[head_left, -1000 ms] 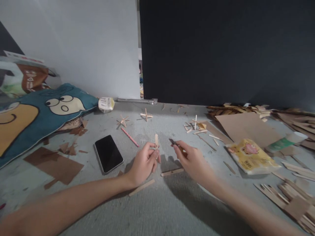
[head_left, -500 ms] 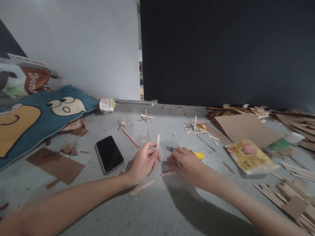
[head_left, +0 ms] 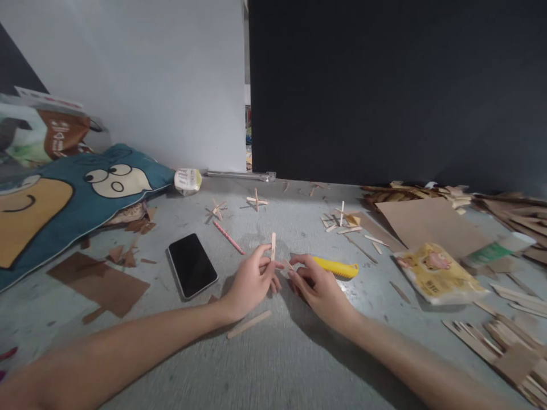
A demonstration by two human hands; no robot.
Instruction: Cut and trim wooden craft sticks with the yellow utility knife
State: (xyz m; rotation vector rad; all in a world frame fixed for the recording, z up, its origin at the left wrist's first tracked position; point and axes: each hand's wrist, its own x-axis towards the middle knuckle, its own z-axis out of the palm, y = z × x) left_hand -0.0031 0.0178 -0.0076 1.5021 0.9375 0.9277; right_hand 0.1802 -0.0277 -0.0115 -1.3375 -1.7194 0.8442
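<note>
My left hand [head_left: 251, 280] pinches a short wooden craft stick [head_left: 273, 246] and holds it upright above the grey floor. My right hand [head_left: 315, 286] is curled close beside it, fingertips pinched on a small stick piece [head_left: 289, 265] near the left thumb. A yellow utility knife [head_left: 336, 266] lies on the floor just behind my right hand, untouched. Another loose stick [head_left: 249, 324] lies below my left wrist.
A black phone [head_left: 192, 265] lies left of my hands, with a pink pencil [head_left: 228, 237] behind it. A cartoon cushion [head_left: 64, 199] fills the left. Brown card scraps [head_left: 100, 283], a yellow snack packet [head_left: 440, 271], cardboard [head_left: 429, 222] and stick piles [head_left: 499, 339] lie around.
My right hand put the yellow knife down on the floor, took up the stick that lay in front of it and drew in toward the left hand. The left hand stayed put.
</note>
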